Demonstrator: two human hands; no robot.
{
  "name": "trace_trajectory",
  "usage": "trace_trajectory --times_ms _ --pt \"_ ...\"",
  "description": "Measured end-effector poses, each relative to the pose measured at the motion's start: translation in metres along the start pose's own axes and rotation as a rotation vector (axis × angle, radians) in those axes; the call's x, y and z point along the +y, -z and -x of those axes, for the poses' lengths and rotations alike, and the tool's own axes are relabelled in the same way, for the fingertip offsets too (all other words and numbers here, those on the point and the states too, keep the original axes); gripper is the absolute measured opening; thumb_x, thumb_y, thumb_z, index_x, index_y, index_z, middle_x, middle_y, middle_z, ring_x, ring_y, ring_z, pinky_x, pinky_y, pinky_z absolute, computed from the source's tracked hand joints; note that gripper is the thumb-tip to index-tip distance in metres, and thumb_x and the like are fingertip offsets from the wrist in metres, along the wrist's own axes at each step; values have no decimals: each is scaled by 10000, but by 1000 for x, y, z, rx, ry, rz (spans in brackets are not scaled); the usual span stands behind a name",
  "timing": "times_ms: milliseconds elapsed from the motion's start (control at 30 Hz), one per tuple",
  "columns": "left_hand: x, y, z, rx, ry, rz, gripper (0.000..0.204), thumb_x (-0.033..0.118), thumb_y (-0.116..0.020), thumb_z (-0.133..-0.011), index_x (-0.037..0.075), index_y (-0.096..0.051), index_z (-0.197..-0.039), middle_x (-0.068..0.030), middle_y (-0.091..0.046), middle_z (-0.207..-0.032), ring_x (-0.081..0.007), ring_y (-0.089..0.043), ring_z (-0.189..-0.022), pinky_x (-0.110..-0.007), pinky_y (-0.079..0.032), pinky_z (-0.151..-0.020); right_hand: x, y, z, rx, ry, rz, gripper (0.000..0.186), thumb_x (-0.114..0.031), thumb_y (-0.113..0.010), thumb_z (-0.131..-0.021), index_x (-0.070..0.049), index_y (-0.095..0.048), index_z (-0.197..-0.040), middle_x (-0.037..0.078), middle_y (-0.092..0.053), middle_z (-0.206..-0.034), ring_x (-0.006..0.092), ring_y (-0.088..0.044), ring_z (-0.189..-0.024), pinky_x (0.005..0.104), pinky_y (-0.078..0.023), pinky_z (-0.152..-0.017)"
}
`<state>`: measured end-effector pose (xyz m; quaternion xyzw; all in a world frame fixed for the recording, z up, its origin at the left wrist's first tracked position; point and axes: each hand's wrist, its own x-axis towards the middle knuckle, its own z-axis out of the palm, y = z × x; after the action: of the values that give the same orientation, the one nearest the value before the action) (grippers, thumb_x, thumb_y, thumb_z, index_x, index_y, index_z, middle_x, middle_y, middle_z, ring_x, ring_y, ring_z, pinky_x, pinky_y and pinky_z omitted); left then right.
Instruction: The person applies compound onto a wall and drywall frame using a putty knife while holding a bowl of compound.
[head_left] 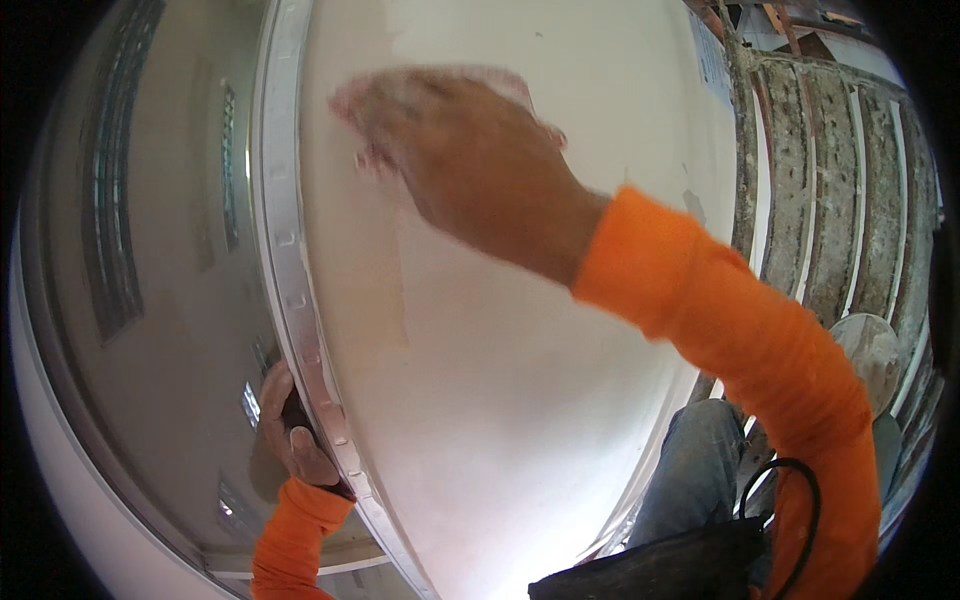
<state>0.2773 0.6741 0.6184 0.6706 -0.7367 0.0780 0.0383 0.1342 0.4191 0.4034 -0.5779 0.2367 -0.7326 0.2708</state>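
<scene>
Toward 12 o'clock the right hand (480, 160) lies over a pink pad (345, 102), fingers bent across it and apparently holding it to the pale panel (500, 290); both are blurred, so whether the pad is cloth or something stiffer I cannot tell. The pad sits near 11 o'clock, just beside the notched white strip (285, 225) that runs from 11 down to 7. That nearness is the main risk, I judge: a stroke drifting toward 9 o'clock could catch the pad on the strip's edge, tearing it, bending the strip or scraping the knuckles. Uneven pressure could also leave marks in the panel's patchy finish. Toward 8 o'clock the left hand (285, 430) is at the strip's outer side, fingers curved, with a dark gap before the thumb; I cannot tell whether it grips the edge or merely steadies against it. Should it slip, the fingers could smear or knock the glossy surface (180, 300) at 9 o'clock. Between 4 and 5 a jeans-clad leg (690, 470) is near slatted boards (830, 190) that spread around 2 and 3, their gaps a possible foot trap if balance goes. At 4 o'clock the black cord (815, 500), looping beside the right sleeve (780, 350), might snag during a wide reach.
</scene>
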Motion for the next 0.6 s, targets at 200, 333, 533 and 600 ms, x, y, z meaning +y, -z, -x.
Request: trace_trajectory --times_ms 200,333,533,600 --pt "-2 2 9 61 -13 -217 737 646 -362 -1032 0 -506 -1357 -161 -607 -1290 -254 -630 -1142 -408 -525 -967 -18 -25 10 -192 183 336 450 -140 -603 -962 30 -559 -1376 195 -632 -1322 334 -588 -1249 412 -452 -1097" --pt "0 -2 9 59 7 -151 738 648 -363 -1031 2 -504 -1360 -161 -603 -1294 -255 -624 -1152 -409 -522 -972 -80 16 80 -526 166 -275 486 -210 -593 -980 36 -540 -1395 205 -599 -1364 310 -586 -1245 415 -459 -1097" --pt "1 1 12 61 17 -140 740 651 -366 -1029 6 -500 -1364 -162 -597 -1300 -258 -616 -1167 -409 -517 -981 14 0 0 -36 -35 49 326 -175 -558 -920 -54 -706 -1185 157 -742 -1053 338 -732 -893 492 -579 -764" --pt "0 -1 9 51 3 -134 740 652 -366 -1028 7 -499 -1365 -162 -595 -1302 -258 -614 -1172 -410 -515 -984 52 13 -33 24 -126 123 301 -150 -553 -904 -89 -737 -1134 154 -763 -991 342 -742 -850 493 -590 -723"
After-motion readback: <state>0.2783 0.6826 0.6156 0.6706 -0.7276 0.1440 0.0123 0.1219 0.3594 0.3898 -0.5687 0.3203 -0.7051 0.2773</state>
